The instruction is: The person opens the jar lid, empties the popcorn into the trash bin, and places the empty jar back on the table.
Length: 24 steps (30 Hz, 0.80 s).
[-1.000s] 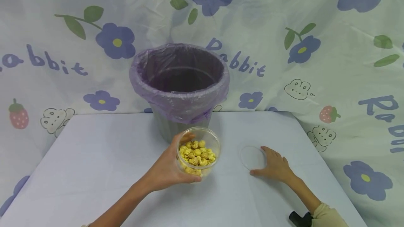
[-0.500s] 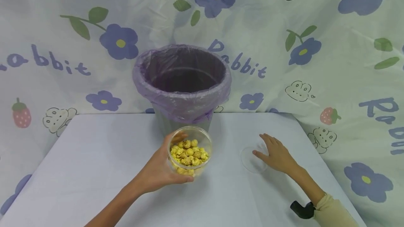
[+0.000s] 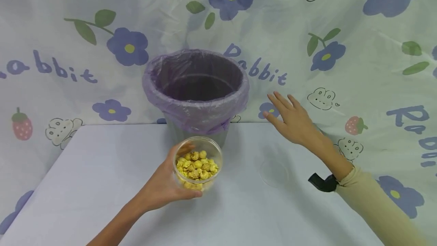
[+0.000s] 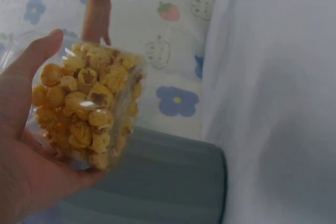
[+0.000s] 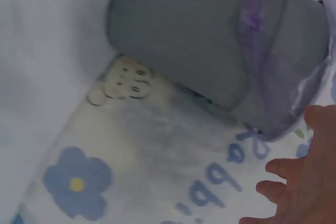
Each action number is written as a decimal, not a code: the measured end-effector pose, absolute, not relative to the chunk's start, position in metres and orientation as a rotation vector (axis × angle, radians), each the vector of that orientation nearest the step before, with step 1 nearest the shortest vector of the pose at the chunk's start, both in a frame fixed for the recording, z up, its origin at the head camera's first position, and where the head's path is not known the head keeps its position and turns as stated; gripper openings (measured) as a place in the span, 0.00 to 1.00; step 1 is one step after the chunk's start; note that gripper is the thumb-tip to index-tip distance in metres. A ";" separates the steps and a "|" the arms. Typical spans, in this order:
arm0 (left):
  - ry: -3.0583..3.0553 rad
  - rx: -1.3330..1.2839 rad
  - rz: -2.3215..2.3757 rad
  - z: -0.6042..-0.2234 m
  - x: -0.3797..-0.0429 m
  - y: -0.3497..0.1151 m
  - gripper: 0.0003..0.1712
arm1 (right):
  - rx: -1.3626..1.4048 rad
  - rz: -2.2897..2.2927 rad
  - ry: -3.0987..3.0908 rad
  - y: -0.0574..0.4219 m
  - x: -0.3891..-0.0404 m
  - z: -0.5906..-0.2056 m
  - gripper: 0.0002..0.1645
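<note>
My left hand (image 3: 162,183) grips a clear plastic tub (image 3: 216,151) from its left side, fingers round the back and thumb at the front. Yellow popcorn (image 3: 196,166) fills its lower part, and the top has no lid on it. The left wrist view shows the same popcorn (image 4: 84,98) through the tub wall. My right hand (image 3: 295,124) is raised to the right of the bin, holding nothing, its fingers spread. Below it a round clear lid (image 3: 274,173) lies flat on the white table.
A grey bin (image 3: 172,124) lined with a purple bag (image 3: 196,115) stands at the back of the white table (image 3: 112,170), close behind the tub. A flower-print cloth (image 3: 293,29) hangs behind. A black band (image 3: 322,182) is on my right wrist.
My right hand has let go of the lid and risen up and away, toward the back. The lid stays on the table. My left hand with the tub has shifted left.
</note>
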<state>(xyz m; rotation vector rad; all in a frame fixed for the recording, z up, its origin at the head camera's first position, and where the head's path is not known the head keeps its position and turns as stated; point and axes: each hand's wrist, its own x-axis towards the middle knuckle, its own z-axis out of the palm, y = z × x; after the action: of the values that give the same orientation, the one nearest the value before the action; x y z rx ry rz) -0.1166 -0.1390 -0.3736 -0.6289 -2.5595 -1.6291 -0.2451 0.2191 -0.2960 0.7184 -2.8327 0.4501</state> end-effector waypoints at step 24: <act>-2.529 -0.584 -1.367 -0.311 -0.092 -0.172 0.71 | 0.797 0.246 -3.023 0.132 -0.310 -0.234 0.51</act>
<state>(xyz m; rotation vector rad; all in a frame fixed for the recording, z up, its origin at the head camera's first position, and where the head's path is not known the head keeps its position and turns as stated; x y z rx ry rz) -0.0924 -0.1716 -0.3113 -0.5842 -2.5290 -1.3675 -0.3097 0.1320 -0.2338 0.7975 -3.0229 0.2460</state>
